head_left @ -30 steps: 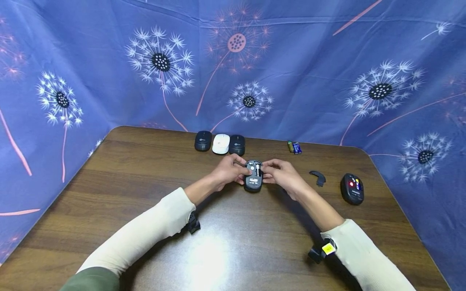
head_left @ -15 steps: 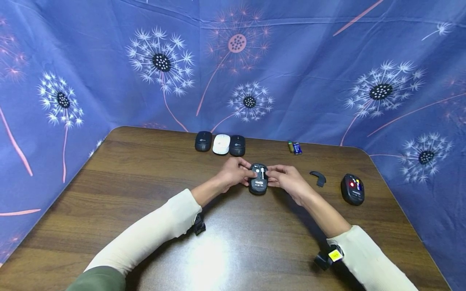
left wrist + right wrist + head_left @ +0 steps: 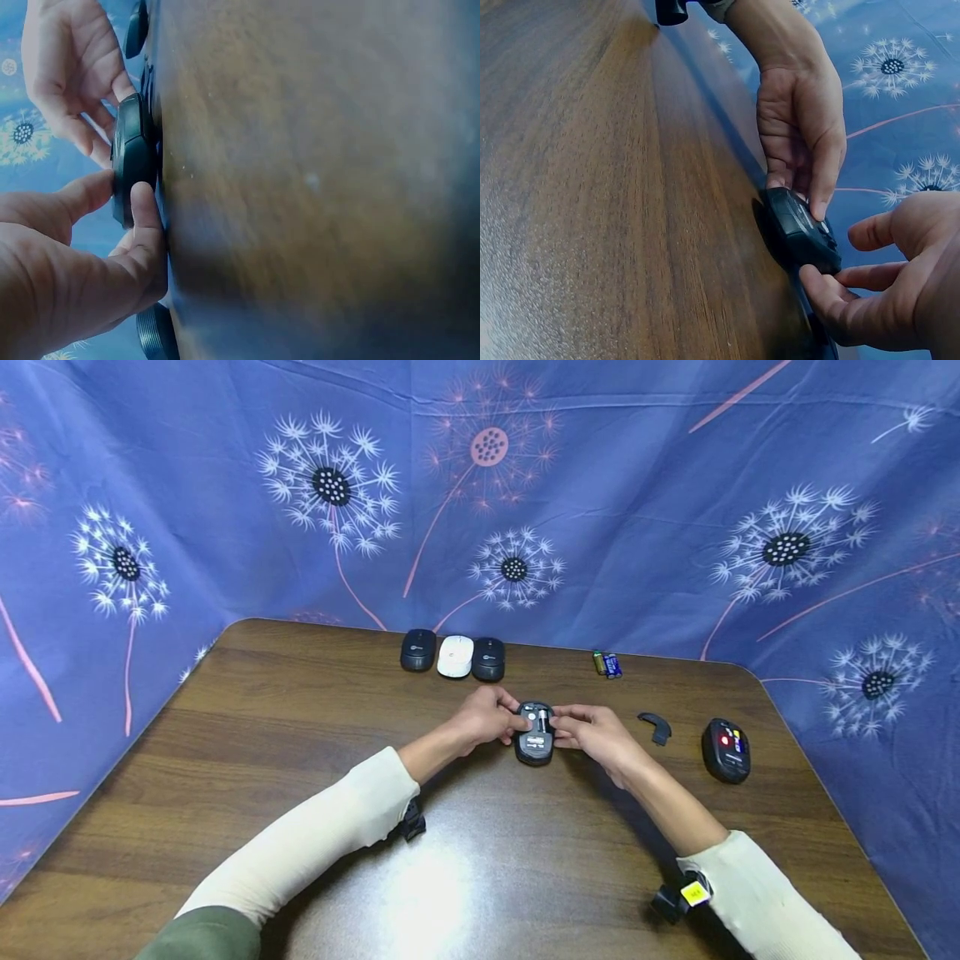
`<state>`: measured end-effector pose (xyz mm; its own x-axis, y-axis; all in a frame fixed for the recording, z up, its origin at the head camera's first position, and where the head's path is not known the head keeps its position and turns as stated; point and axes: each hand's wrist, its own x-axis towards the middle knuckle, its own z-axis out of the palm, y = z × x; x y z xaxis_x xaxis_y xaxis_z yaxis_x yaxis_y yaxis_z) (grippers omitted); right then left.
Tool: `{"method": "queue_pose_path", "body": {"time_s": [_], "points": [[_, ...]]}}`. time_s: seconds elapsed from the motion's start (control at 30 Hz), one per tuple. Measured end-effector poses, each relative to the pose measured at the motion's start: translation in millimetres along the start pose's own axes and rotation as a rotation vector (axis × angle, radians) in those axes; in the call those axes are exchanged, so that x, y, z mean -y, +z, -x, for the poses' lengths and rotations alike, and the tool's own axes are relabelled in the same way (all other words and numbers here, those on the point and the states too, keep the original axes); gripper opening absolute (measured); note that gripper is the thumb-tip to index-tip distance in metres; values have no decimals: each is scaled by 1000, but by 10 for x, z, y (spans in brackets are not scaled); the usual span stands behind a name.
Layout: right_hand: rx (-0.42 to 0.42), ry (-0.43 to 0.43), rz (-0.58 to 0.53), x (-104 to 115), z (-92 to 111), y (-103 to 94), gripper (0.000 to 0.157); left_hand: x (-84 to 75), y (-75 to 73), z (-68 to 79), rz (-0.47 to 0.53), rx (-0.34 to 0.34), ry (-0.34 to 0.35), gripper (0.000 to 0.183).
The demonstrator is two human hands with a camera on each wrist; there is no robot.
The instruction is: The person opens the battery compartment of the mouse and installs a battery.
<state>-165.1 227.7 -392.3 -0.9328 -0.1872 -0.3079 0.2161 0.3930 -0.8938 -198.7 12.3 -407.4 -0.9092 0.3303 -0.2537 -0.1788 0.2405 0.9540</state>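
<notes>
A black computer mouse [image 3: 535, 743] lies underside up between the hands, with its battery bay uncovered and a battery [image 3: 543, 720] showing in the bay. My left hand [image 3: 483, 718] grips the mouse's left side, thumb over the underside. At the opposite side, my right hand [image 3: 592, 732] holds the mouse with fingertips along its edge and the thumb near the bay. In the right wrist view, that thumb stands slightly off the mouse [image 3: 799, 229]. The left wrist view shows the mouse [image 3: 135, 161] edge-on, low over the wooden table [image 3: 300, 150].
Two black mice [image 3: 417, 650] and a white mouse [image 3: 455, 657] stand in a row at the back. Loose batteries [image 3: 607, 665] lie to their right. A curved black cover [image 3: 657, 727] and another upturned mouse [image 3: 726, 750] with a red light sit on the right. A patterned blue cloth [image 3: 480, 527] hangs behind.
Both hands have shifted the mouse a little to the right and nearer the person. Over the last half second they have barely moved. The other things stay in place.
</notes>
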Motion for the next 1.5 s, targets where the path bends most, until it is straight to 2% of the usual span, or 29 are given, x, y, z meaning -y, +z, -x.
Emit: {"method": "queue_pose_path", "body": {"time_s": [0.17,0.6,0.9,1.1,1.27,1.5], "points": [[3,-1,17,4,16,-13,56,-27,2,-11,-26,-1,-24,30],[-2,16,38,19,8,-25,56,-54,-50,24,-20,26,-49,29],[-20,12,66,31,44,-68,55,-65,-131,25,2,86,-53,35],[-43,-10,74,20,40,-92,53,-37,-202,30,8,123,-41,36],[-75,-31,125,37,18,-130,50,-28,-263,32,-1,142,-20,36],[-129,-120,186,54,-70,-171,47,-58,-356,36,-20,112,17,32]]}}
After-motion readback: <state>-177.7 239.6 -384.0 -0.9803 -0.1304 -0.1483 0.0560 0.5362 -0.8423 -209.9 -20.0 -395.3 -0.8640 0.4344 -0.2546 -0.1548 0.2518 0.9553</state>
